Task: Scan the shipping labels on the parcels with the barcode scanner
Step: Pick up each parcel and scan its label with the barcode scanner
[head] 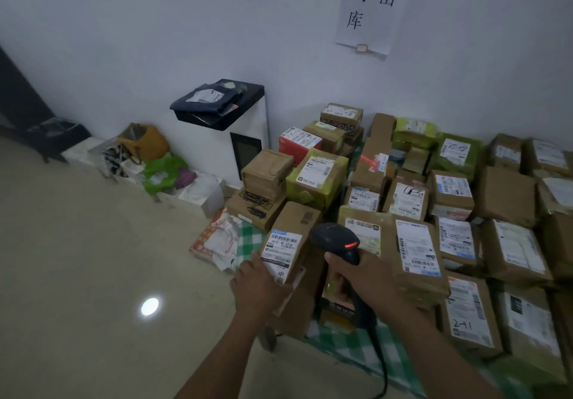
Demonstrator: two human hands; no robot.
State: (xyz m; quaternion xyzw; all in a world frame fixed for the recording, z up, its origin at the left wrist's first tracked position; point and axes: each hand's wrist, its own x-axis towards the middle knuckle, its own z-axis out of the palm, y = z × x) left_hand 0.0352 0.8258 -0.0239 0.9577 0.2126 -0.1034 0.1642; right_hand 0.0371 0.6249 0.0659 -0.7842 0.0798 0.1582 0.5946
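Your right hand (362,274) was closed round the grip of the barcode scanner (336,237), with its cable (382,364) trailing down towards you and a red lamp lit on the head. Your left hand (257,284) gripped the near corner of a brown carton (297,219), fingers lying against the lower part of its shipping label (280,248). The scanner sat just beside that carton, to its right, but the head faced away across the pile. A red scan line (370,160) fell on a parcel well back in the stack, not on the label you held. Judgement: the step in hand was reading the held carton's label, and the beam was not yet aligned with it. To do it well, you needed to turn the head left onto the barcode at the top of that label, draw your fingers clear of the print, hold the carton steady and let the line cross every bar. The other parcels (415,250) lay packed together, mostly label-up, on a green checked cloth (350,355), so stray reads from neighbours were a risk. A white cabinet (251,129) stood against the wall beyond.
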